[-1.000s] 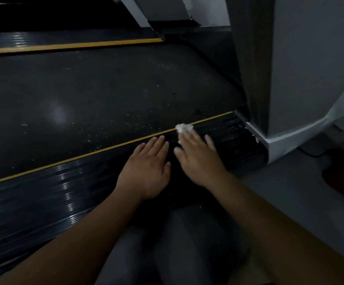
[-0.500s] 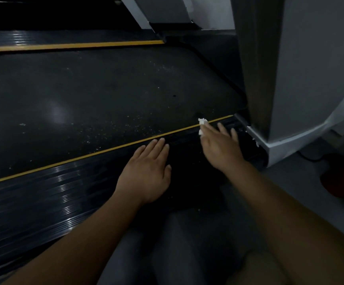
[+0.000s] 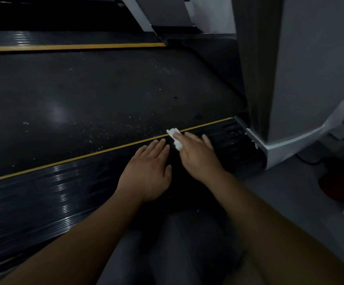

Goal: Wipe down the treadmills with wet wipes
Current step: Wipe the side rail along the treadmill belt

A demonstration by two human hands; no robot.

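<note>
Treadmill side rail [image 3: 43,192], black and ribbed, runs slantwise through the head view, with its yellow stripe [image 3: 84,156] along the far edge. Beyond the stripe lies the dark, speckled running belt [image 3: 84,95].

The white wet wipe [image 3: 175,138] is crumpled and lies right on the stripe, part on the rail and its far tip just over onto the belt. The right hand [image 3: 198,157] lies palm down on the rail on the near side of the stripe. Its fingers are stretched nearly straight and the forefinger presses on the wipe. The thumb is hidden, so any pinch cannot be told. The right forearm reaches in from the lower right.

The left hand [image 3: 148,173] rests flat on the rail just beside the right hand. Its fingers are straight and close together, their tips at the stripe, and it holds nothing.

At the right-hand end of the stripe stands a grey upright post [image 3: 300,68] on a white base [image 3: 280,149].
</note>
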